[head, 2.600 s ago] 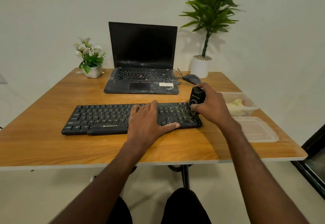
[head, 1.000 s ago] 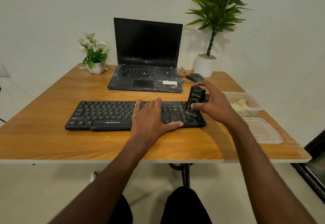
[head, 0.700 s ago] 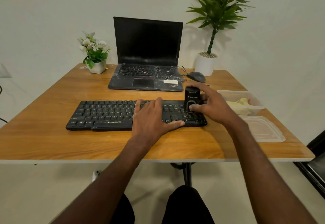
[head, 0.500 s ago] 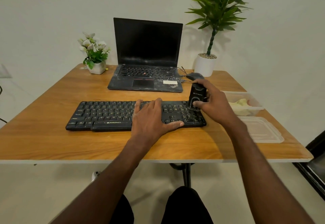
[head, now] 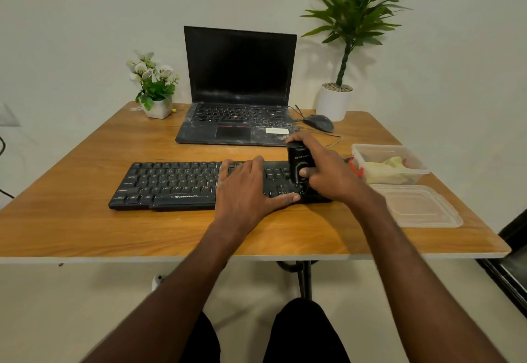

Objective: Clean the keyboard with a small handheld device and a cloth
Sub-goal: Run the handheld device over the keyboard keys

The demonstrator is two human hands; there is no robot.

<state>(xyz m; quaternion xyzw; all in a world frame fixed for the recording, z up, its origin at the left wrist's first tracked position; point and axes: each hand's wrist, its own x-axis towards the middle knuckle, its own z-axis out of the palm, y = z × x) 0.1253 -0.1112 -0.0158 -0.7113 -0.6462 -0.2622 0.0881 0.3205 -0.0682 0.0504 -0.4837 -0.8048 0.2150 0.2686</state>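
A black keyboard [head: 171, 184] lies across the middle of the wooden table [head: 85, 234]. My left hand [head: 248, 188] rests flat on the keys right of centre, fingers spread, thumb along the front edge. My right hand [head: 328, 171] grips a small black handheld device [head: 299, 160] that stands upright with its lower end on the keyboard's right section. A yellow-green cloth [head: 385, 163] lies crumpled in a clear plastic container [head: 422, 173] to the right.
An open black laptop [head: 236, 106] sits behind the keyboard, with a wired mouse [head: 319, 122] beside it. A small flower pot [head: 155, 89] stands back left, a tall potted plant [head: 335, 100] back right. The container's lid [head: 416, 206] lies near the right edge.
My right hand has slid the device back and forth over the keyboard's right end; it now stands lower and nearer than half a second ago. My left hand stays put.
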